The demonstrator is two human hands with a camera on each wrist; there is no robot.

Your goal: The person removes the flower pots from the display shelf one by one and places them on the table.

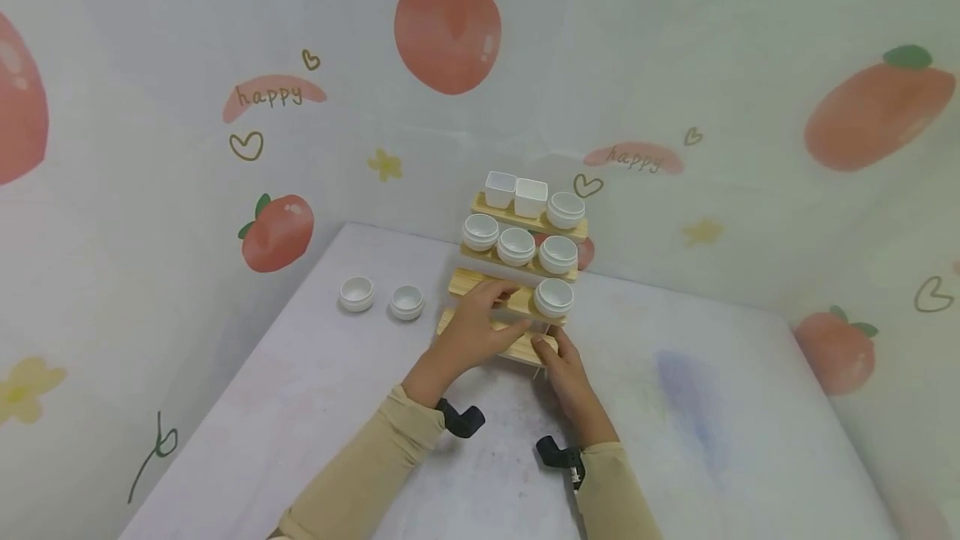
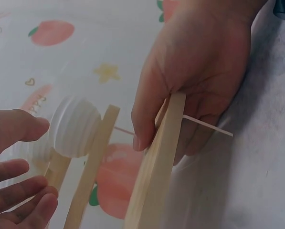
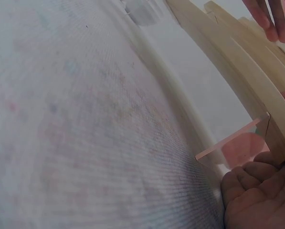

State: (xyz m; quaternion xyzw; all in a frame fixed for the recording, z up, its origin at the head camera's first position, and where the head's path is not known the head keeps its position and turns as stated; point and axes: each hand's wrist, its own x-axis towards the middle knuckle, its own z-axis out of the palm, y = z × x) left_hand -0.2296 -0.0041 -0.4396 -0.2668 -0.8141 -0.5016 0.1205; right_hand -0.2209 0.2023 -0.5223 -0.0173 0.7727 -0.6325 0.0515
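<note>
A stepped rack of wooden shelves with thin clear side supports stands in the middle of the head view. My right hand [image 1: 568, 375] grips the right end of the lowest shelf [image 1: 534, 351], its thumb on top and fingers curled beneath, as the left wrist view also shows. My left hand [image 1: 474, 330] reaches over the rack's lower shelves, fingers loosely bent and apart from the thumb, with nothing held. One round white bowl [image 1: 554, 298] sits at the right end of the second shelf from the bottom [image 1: 465, 282], right of my left hand. The lowest shelf bears no bowls.
Higher up, one shelf carries three round bowls [image 1: 516, 247]; the top one carries two square white cups [image 1: 531, 198] and a round bowl [image 1: 566, 211]. Left of the rack, two round bowls [image 1: 356, 294] stand on the white table [image 1: 720, 440]. A fruit-print sheet [image 1: 525, 115] hangs close behind.
</note>
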